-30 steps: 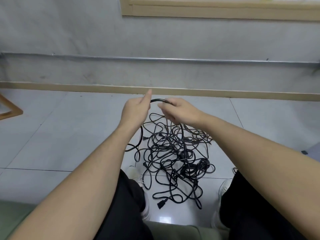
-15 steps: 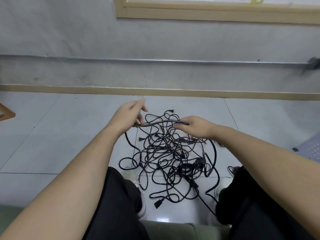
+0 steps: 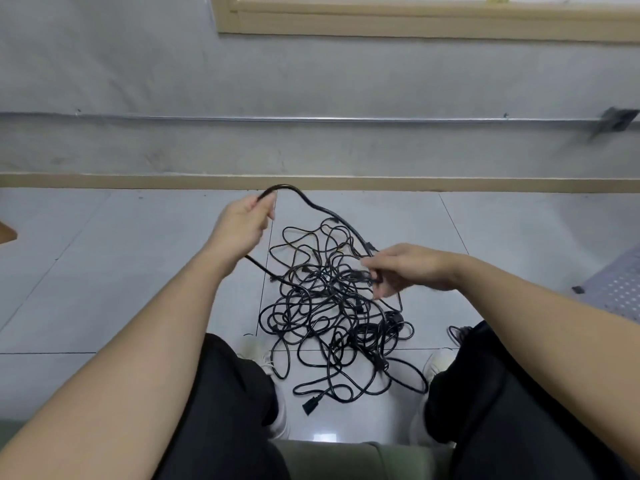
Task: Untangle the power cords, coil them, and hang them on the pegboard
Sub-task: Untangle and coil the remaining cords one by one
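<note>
Currently: both hands on one cord above the tangle

Seated person, head view looking down between knees in black trousers (image 3: 221,393). Tangled heap of thin black power cords (image 3: 332,306) lies on the pale grey tiled floor (image 3: 104,271), between the white shoes (image 3: 273,368).

Left hand (image 3: 242,223) raised above the floor, fingers curled, pinching one black cord strand (image 3: 311,204). From this grip the strand arches up and over, then runs down to the right toward the other hand. A second length drops from under the left hand back into the heap.

Right hand (image 3: 405,268) lower, over the right upper edge of the heap, thumb and fingers pinching cord at the fingertips. Cannot tell whether it is the same strand or a neighbouring one.

One black plug end (image 3: 309,407) lies free at the near edge of the heap.

Surroundings: grey concrete wall (image 3: 311,81) with a thin metal conduit (image 3: 311,118) running across it; tan wooden baseboard (image 3: 450,183); tan wooden frame (image 3: 415,22) at top. Grey perforated panel (image 3: 620,289) flat on the floor at far right. Green cushion edge (image 3: 329,459) at bottom.
</note>
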Demonstrator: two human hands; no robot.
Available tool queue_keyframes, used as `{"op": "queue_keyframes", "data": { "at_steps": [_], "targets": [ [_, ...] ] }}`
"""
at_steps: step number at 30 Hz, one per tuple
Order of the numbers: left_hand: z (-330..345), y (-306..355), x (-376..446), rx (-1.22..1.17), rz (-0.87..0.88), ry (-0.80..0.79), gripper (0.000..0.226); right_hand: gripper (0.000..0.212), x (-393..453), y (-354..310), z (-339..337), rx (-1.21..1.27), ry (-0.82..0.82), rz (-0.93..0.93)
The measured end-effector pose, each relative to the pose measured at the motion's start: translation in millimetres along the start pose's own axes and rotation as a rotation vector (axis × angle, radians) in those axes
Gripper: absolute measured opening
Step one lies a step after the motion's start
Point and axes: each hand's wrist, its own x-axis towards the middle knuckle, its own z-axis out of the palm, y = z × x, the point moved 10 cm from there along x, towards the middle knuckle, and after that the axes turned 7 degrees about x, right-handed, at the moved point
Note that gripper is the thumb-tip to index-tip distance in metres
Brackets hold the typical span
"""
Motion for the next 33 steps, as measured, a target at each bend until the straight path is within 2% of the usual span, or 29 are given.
{"op": "queue_keyframes", "data": {
  "at_steps": [2,5,8,12,13,15,16,17,19,21,23,26,29,33],
  "targets": [
    [-10.2,-12.6,2.1,0.133,-0.04,0.019,0.033,0.041,-1.4,2.2,-3.1,0.035,0.023,0.012],
    [-9.2,-19.5,3.3,0.335,-0.055,-0.022,0.007,0.036,0.0,-21.8,-11.9,0.061,0.124,-0.082],
    [6.9,0.3,-1.9,0.445,0.083,-0.111,0.041,0.034,-0.3,-44.5,-1.3,0.005,0.114,-0.146],
    [64.6,13.8,-22.6,0.502,0.214,-0.39,0.064,0.036,3.9,-63.1,9.6,-0.039,0.182,-0.227],
    [76.9,18.9,-27.1,0.513,0.258,-0.426,0.064,0.037,5.2,-67.8,12.3,-0.073,0.192,-0.245],
    [91.8,31.4,-31.5,0.486,0.354,-0.442,0.042,0.04,7.3,-74.4,16.1,-0.105,0.193,-0.277],
    [93.6,37.4,-32.5,0.486,0.377,-0.43,0.029,0.042,8.0,-75.2,16.1,-0.097,0.187,-0.285],
    [92.9,41.4,-31.2,0.495,0.38,-0.411,0.027,0.043,7.3,-75.4,16.4,-0.082,0.176,-0.292],
    [90.1,44.7,-26.8,0.521,0.379,-0.371,0.039,0.043,4.8,-73.3,17.0,-0.017,0.132,-0.306],
    [79.9,46.7,-23.2,0.498,0.362,-0.3,0.032,0.038,2.1,-71.4,18.2,0.08,0.084,-0.319],
    [67.4,45.4,-17.7,0.409,0.329,-0.22,0.019,0.044,-0.2,-68.2,26.2,0.167,-0.013,-0.313],
    [56.8,44.2,-15.6,0.31,0.298,-0.154,0.021,0.041,-4.1,-64.5,50.1,0.221,-0.18,-0.294],
    [35.4,30.7,-4.5,0.187,0.183,-0.023,0.029,0.034,0.5,-52.3,66.6,0.058,-0.215,-0.265],
    [-6.5,6.1,6.6,0.183,0.031,0.145,0.013,0.047,9.2,-26.7,40.4,-0.443,-0.05,-0.262]
  ]
}}
